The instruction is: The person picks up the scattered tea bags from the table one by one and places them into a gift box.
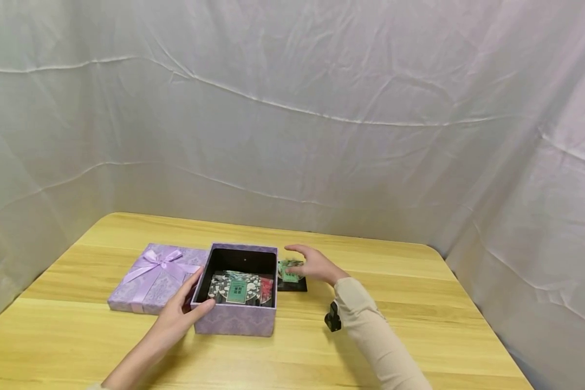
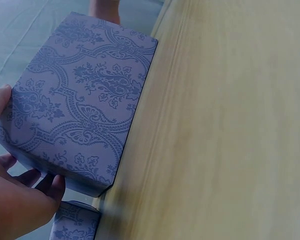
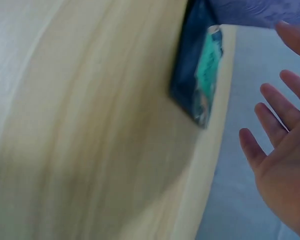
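An uncovered purple patterned box (image 1: 234, 322) with a black inside stands on the table. In it lie dark decorated packets, one with a green label (image 1: 236, 291) and one partly red (image 1: 266, 288). My left hand (image 1: 177, 310) grips the box's left near corner, thumb by the front rim and fingers along the left side (image 2: 27, 200). To the right of the box my right hand (image 1: 317, 265) hovers with spread fingers, holding nothing. Near it a black packet with a green label (image 3: 207, 75) rests on the table, partly covered by the hand in the head view.
Left of the box lies its purple lid (image 1: 148, 271) with a ribbon bow, partly behind the box. A small black object (image 1: 333, 318) sits beside the right sleeve. Pale cloth (image 1: 292, 162) hangs behind the wooden table (image 1: 448, 325).
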